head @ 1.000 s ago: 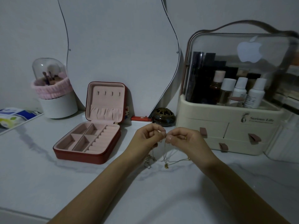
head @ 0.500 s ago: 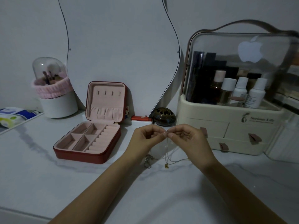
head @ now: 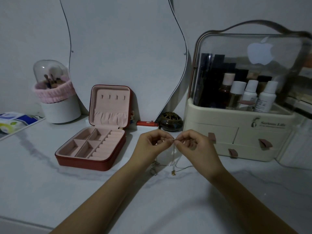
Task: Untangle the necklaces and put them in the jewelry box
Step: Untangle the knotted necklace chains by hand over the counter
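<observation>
Table (head: 50, 191): smooth white marble-look top, grey veins, faint sheen.
Jewelry box (head: 91, 161): matt red leather-like shell, soft pink velvety lining.
Necklaces (head: 173, 159): fine shiny metal chains.
Organizer (head: 236, 132): glossy cream plastic at the right, clear plastic hood.
Brush holder (head: 60, 112): far left, white plastic, clear dome, fluffy pink cloth band.
Burner (head: 170, 121): dark glazed, glossy.

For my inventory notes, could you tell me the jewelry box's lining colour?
Pale pink lining, in the head view.
</observation>
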